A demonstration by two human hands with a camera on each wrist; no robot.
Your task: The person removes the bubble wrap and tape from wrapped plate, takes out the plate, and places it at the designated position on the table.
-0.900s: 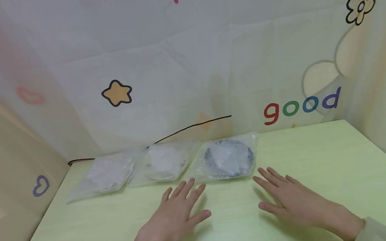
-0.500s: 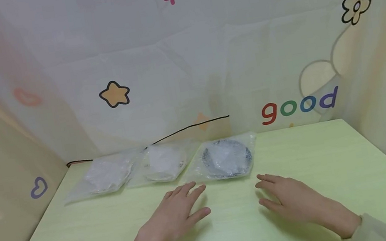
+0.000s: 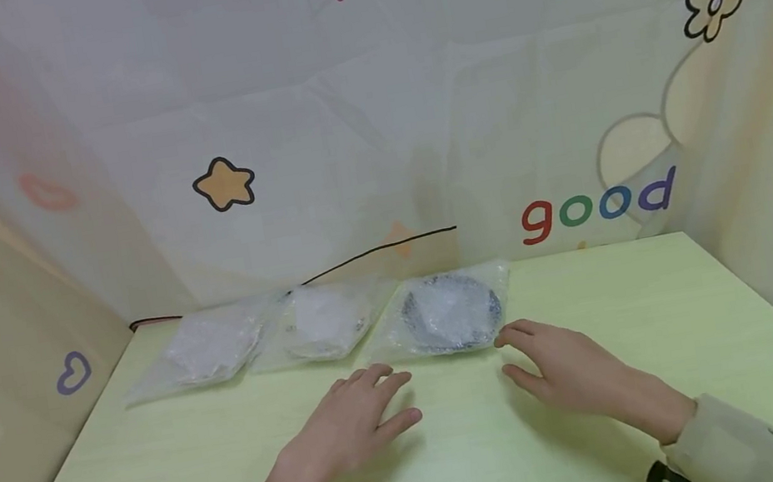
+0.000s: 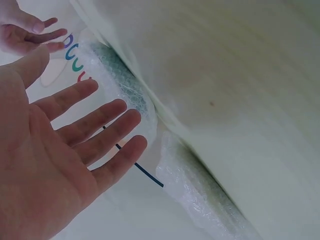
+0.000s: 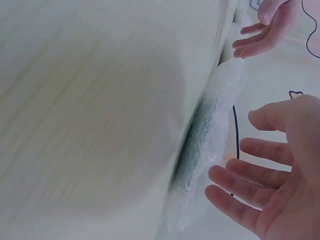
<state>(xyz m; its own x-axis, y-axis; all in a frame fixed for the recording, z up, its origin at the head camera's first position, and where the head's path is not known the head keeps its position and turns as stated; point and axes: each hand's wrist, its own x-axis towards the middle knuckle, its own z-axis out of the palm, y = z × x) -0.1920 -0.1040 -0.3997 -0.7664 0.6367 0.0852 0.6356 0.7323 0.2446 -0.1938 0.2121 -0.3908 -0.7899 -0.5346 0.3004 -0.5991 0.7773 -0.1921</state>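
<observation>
Three bubble-wrapped packages lie in a row along the back of the table. The right package (image 3: 451,311) holds a dark, round thing, blurred by the wrap. The middle package (image 3: 327,322) and the left package (image 3: 214,348) have whitish contents. My right hand (image 3: 569,364) hovers with fingertips at the near right corner of the dark package, fingers loosely bent and holding nothing. My left hand (image 3: 347,424) is spread over the table in front of the middle and right packages, also holding nothing. In the left wrist view, its fingers (image 4: 110,130) are apart and relaxed.
The pale green table (image 3: 467,464) runs back to a printed curtain (image 3: 368,126) with a star, a flower and the word "good". Side curtains close in the table at left and right. A black strap (image 3: 668,477) shows at the right sleeve.
My right hand has moved forward and slightly left toward the dark package, its fingers bending more. The left hand has hardly moved, though its fingers are somewhat more bent. The packages stay put.
</observation>
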